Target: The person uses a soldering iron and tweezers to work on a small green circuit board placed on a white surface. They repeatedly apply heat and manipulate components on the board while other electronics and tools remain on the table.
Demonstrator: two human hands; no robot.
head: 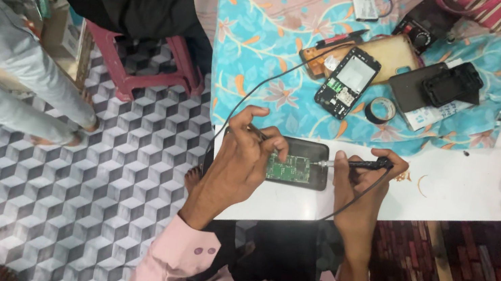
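My right hand (363, 181) grips a black soldering iron (360, 163) lying nearly level, its tip pointing left onto the green circuit board (289, 168). My left hand (247, 153) pinches a thin dark tool (256, 133) angled down toward the same board. The opened phone (301, 163) lies lengthwise left to right on the white table (475, 187), near its front edge. Behind it spreads a blue flowered cloth (268, 41); below, a cube-patterned floor (49, 194). Both pink-sleeved forearms reach forward.
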